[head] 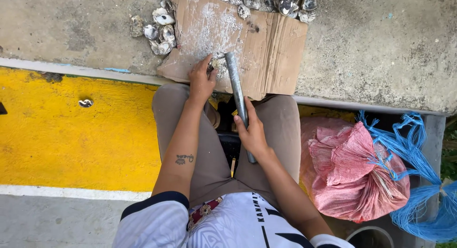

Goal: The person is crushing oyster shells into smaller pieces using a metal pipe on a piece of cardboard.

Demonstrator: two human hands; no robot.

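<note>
Right hand closes around a grey metal rod, whose tip rests on the flattened brown cardboard sheet. Left hand pinches a small shell piece beside that tip. White crushed grit on the cardboard suggests work well under way; piles of pale oyster shells lie whole beyond, a pink woven sack at the right.

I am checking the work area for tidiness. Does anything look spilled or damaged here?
Yes. White powder and chips are scattered over the torn, creased cardboard, around the metal rod tip. One shell lies alone on the yellow floor.
</note>
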